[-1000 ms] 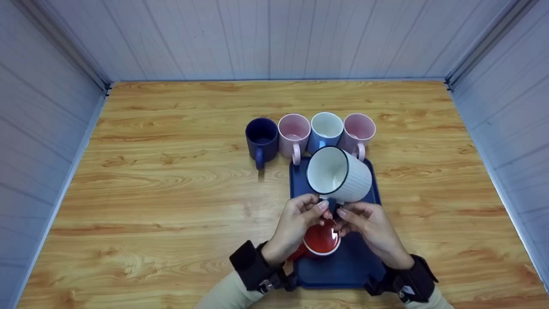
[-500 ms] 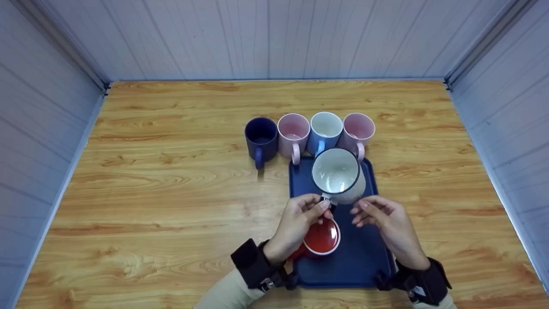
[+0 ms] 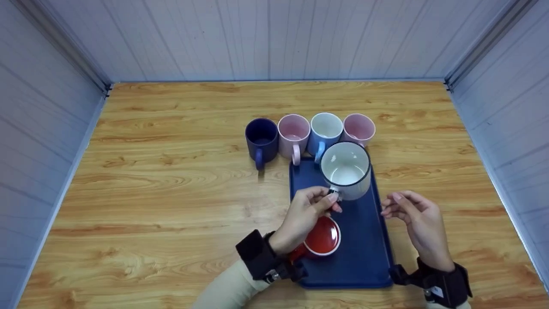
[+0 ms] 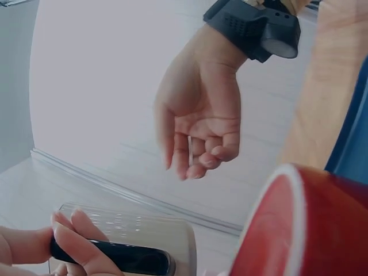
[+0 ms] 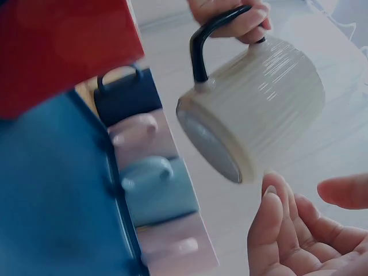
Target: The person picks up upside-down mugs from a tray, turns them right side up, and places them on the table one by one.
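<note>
My left hand [image 3: 306,216] grips the black handle [image 4: 135,257] of a white ribbed mug [image 3: 354,189] with a dark rim. That mug hangs above the far end of a blue tray [image 3: 360,257], and its flat base shows in the right wrist view. Apart from it, beyond the tray's right edge, my right hand [image 3: 422,223] holds nothing, its fingers loosely bent. Below my left hand a red mug [image 3: 321,238] with a white rim stands on the tray, its handle pointing left.
Behind the tray a row of mugs stands on the wooden table [image 3: 171,193]: navy [image 3: 262,146], pink [image 3: 291,143], light blue [image 3: 324,139] and another pink mug [image 3: 359,128], partly hidden by the white one. Pale panels [image 3: 274,38] enclose the table at the back and sides.
My right hand has let go of the white mug's handle and moved right. In my left hand the mug has turned more upright and shifted slightly right and away.
</note>
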The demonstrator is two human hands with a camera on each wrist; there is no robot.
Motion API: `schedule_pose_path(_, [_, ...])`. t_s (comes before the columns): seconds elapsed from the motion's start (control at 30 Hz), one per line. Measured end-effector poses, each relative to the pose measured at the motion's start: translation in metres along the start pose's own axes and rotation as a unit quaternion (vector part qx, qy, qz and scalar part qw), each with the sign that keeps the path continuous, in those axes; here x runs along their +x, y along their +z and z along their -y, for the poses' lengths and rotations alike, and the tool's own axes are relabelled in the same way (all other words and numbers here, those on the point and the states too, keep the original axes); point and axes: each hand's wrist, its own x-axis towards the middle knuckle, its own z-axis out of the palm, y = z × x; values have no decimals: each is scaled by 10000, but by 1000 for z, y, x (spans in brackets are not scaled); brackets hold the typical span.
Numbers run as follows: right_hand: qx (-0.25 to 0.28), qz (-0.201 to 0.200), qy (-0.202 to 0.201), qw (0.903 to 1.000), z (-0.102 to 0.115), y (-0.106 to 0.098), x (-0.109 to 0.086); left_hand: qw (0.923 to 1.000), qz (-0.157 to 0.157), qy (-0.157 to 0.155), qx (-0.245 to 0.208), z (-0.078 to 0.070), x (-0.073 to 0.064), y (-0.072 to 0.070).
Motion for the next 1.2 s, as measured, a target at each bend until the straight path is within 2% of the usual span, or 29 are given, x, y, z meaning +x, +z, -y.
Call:
schedule_pose_path(0.03, [140,112,-77,9998,-6,-8,2,10000,5,-16,28,-1,1,1])
schedule_pose_path(0.13, [153,65,-116,9998,-8,-15,3,9999,40,-30,154,-3,6,5])
schedule_pose_path(0.17, [129,-20,-85,9999,-7,-15,3,9999,54,-57,143,-4,7,6])
schedule_pose_path(0.2, [-148,-241,-20,9996,4,-4,0,9998,73,-93,130,-5,8,7])
schedule_pose_path(0.27, [-303,-546,124,9980,11,2,-2,9998,100,-162,89,-7,11,10])
schedule_pose_path(0.4, [-248,-872,341,9953,15,6,-3,9994,122,-331,8,-9,18,16])
schedule_pose_path(0.6, [-208,-940,412,9945,14,1,-3,9986,78,-523,47,-12,29,27])
schedule_pose_path(0.83, [36,-802,260,9964,18,-5,-2,9977,68,-671,80,-9,45,44])
schedule_pose_path(1.2, [83,-995,401,9942,21,-13,-3,9929,-196,-850,807,5,68,71])
